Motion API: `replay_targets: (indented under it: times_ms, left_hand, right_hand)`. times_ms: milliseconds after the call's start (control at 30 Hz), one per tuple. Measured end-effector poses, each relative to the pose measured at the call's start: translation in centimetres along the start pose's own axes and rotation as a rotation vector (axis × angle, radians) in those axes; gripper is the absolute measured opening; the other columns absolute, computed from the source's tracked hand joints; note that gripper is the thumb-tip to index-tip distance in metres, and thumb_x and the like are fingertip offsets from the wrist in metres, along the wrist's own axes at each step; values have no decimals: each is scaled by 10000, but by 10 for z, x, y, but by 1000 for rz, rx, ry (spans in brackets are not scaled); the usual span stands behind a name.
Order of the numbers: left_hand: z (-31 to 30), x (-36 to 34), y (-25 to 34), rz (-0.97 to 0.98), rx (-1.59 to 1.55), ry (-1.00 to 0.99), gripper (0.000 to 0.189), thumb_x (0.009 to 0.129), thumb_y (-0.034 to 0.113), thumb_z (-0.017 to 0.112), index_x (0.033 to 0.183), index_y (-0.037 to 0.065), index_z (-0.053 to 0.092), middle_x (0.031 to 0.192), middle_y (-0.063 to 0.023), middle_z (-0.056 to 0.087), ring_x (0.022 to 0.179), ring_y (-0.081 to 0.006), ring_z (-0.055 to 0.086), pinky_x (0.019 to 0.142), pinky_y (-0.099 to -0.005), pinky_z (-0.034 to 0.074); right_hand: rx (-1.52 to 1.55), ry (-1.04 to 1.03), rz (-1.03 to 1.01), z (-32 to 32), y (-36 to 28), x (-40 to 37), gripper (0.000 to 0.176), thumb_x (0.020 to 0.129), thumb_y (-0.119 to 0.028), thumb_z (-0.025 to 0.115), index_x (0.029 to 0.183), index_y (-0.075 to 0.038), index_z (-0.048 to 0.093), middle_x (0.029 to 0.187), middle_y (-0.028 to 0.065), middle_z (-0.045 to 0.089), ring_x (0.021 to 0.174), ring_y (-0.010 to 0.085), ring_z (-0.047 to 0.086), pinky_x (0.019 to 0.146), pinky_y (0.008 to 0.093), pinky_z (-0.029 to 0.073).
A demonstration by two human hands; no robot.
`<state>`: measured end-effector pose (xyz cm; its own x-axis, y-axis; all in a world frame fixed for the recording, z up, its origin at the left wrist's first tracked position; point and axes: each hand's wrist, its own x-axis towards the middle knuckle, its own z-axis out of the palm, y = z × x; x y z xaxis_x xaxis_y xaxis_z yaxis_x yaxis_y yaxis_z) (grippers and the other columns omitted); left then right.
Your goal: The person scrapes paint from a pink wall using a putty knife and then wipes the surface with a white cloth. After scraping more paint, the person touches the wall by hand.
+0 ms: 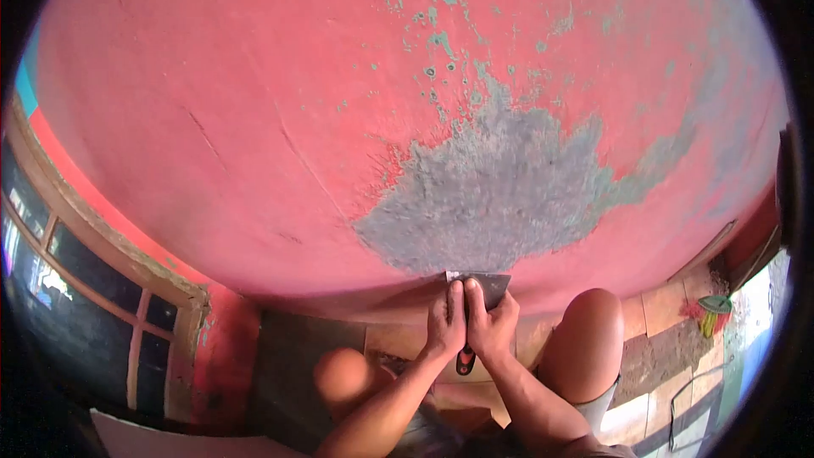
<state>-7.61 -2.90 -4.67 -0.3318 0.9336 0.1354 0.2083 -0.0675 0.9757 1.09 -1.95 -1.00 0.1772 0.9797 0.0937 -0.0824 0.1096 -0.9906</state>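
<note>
one scraper (pixel 493 286) (between both hands (pixel 494 322))

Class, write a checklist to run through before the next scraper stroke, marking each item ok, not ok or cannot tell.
1. Left hand and right hand both on the scraper: ok.
2. Blade at the lower border of the bare grey patch: ok.
3. Blade edge pressed flush to the wall: cannot tell.
4. Gloves on: not ok, hands are bare.
5. Broom away from the scraper: ok.
</note>
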Motion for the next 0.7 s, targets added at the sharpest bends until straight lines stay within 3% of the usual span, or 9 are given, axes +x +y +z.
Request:
replay_targets:
  times_ms: [67,200,333,600,667,700]
  left_hand:
    - [2,-2,-8,9,30,10,467,1097,379,395,986,-13,623,852,-70,612,846,-137,554,733,-345,471]
    - [-9,3,9,-64,13,-53,463,1095,381,394,999,-15,614,891,-102,630,877,-164,577,763,-365,472]
    - [-1,-1,4,-1,4,0,472,1095,399,391,963,-5,595,852,-64,590,841,-137,534,734,-343,463]
    - [-3,-1,-2,-53,49,5,457,1092,386,401,962,-10,589,814,-72,572,818,-137,529,715,-344,463]
    - [-6,1,-2,-26,29,-13,460,1091,385,403,962,-11,598,809,-117,586,809,-159,561,702,-359,467]
    - [-7,3,12,-7,9,-13,467,1090,386,404,959,-14,606,795,-150,598,793,-174,588,683,-373,471]
  right_hand:
    - [-17,9,-9,1,10,0,238,948,-178,697,939,60,699,812,123,734,770,109,640,708,308,527]
    - [-9,20,-74,6,-3,4,248,947,-177,689,890,65,686,773,87,715,739,101,613,671,313,521]
    - [-17,28,-86,5,12,1,240,951,-173,687,919,65,685,800,74,720,745,95,612,683,305,524]
    - [-27,13,-90,5,10,3,243,951,-180,694,898,57,695,781,58,705,741,86,596,669,294,514]
    - [22,43,-54,9,14,-2,250,950,-181,693,888,60,691,775,55,703,738,82,593,662,290,511]
    - [13,4,-34,7,-6,0,230,950,-166,689,942,63,707,807,110,738,765,107,647,701,302,530]
